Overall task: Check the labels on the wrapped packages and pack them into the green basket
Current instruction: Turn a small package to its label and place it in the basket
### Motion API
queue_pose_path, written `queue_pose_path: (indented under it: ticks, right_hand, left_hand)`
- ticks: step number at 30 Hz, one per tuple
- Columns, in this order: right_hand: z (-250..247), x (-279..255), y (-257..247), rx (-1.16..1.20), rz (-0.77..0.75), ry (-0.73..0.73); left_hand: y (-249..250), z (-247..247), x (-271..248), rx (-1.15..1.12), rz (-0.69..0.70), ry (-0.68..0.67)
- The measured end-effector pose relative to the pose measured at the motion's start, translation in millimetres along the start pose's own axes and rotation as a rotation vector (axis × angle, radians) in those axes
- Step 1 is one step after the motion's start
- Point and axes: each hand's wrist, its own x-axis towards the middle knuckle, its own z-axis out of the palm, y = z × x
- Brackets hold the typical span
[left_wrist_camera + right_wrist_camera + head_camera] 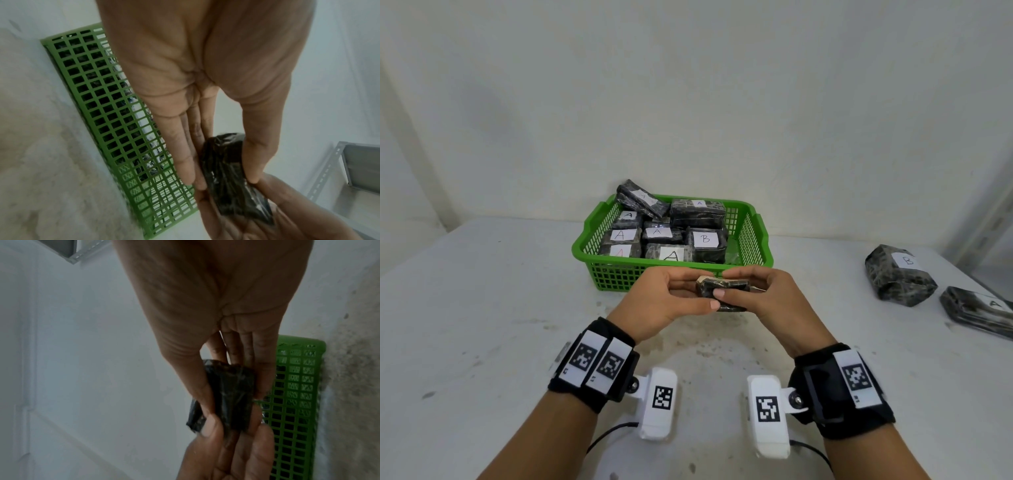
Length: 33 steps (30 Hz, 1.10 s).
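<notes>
A small dark wrapped package (726,291) is held between both hands just in front of the green basket (751,240). My left hand (671,301) pinches its left end between thumb and fingers; my right hand (756,294) grips its right end. Its label is not visible. The wrist views show the same package (230,175) (230,395) clamped between thumb and fingers, the basket wall (115,116) (296,402) behind. The basket holds several dark packages with white labels, mostly A, one marked B (705,240).
On the white table (482,308) at the right lie a bulky package labelled B (900,274) and a flat one labelled A (979,311). A wall rises behind the basket. A metal shelf frame (333,165) stands at the far right.
</notes>
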Motion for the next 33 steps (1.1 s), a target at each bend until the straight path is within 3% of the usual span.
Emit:
queue_pose_path:
  ticks: [6, 12, 15, 20, 26, 33]
  right_hand:
    - [-7.7, -3.4, -6.1, 0.242, 0.152, -0.211]
    - [-2.8, -0.8, -1.1, 0.241, 0.051, -0.074]
    - [0.5, -1.6, -3.4, 0.274, 0.07, -0.1]
    - [6.8, -1.7, -0.7, 0.238, 0.056, -0.002]
    - [1.4, -3.5, -9.6, 0.314, 0.092, -0.1]
    - [9.2, -2.7, -10.0, 0.304, 0.074, -0.067]
  left_hand:
    - [-2.3, -3.0, 1.1, 0.06, 0.116, 0.04]
    - [-0.1, 5.6, -2.5, 0.046, 0.223, 0.065]
    - [1.6, 6.9, -3.0, 0.055, 0.249, 0.06]
    - [4.1, 8.5, -3.7, 0.067, 0.252, 0.042]
    - [6.0, 1.1, -2.3, 0.007, 0.289, 0.105]
    - [4.8, 1.3, -2.0, -0.011, 0.297, 0.112]
